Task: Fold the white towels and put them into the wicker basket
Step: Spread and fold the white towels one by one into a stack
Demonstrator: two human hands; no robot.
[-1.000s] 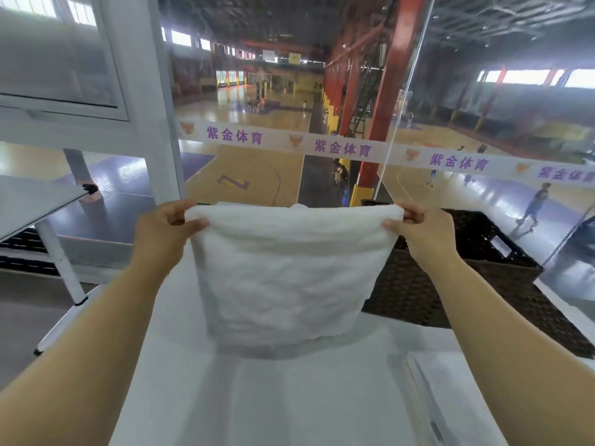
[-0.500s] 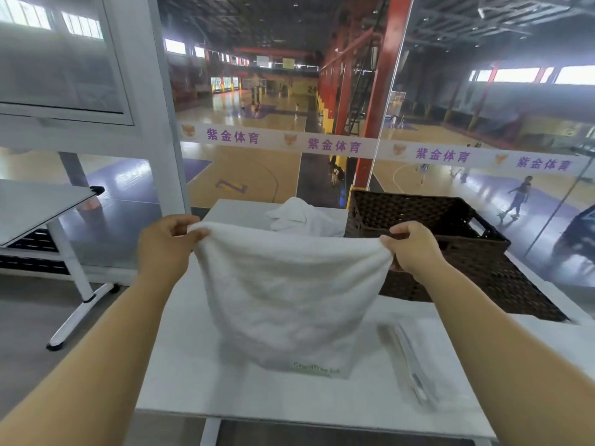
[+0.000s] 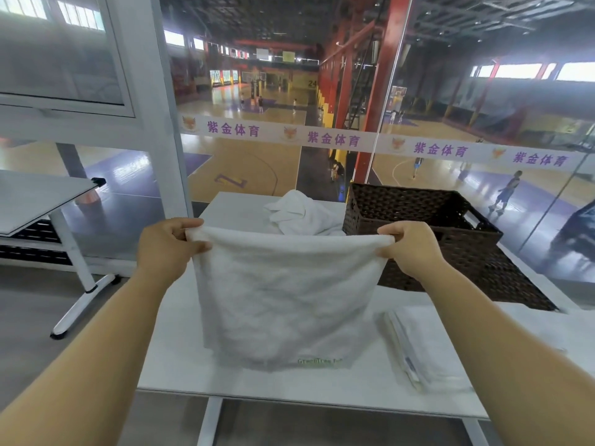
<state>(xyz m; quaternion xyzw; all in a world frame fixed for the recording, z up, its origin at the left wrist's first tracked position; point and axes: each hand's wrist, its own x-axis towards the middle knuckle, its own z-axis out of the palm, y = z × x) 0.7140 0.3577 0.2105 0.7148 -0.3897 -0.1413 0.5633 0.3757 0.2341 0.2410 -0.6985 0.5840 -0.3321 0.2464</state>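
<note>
I hold a white towel up in front of me, folded over at its top edge and hanging down onto the white table. My left hand pinches its top left corner and my right hand pinches its top right corner. The dark brown wicker basket stands at the table's right, behind my right hand. A crumpled white towel lies at the far side of the table, left of the basket. A folded white towel lies flat at the near right.
A glass wall rises right behind the table, with a sports hall below it. A second white table on a wheeled leg stands to the left. The near table edge runs just below the hanging towel.
Both hands have lowered the towel, so its bottom edge now rests on the table. The view has tipped down, and the crumpled towel and the whole basket have come into sight.
</note>
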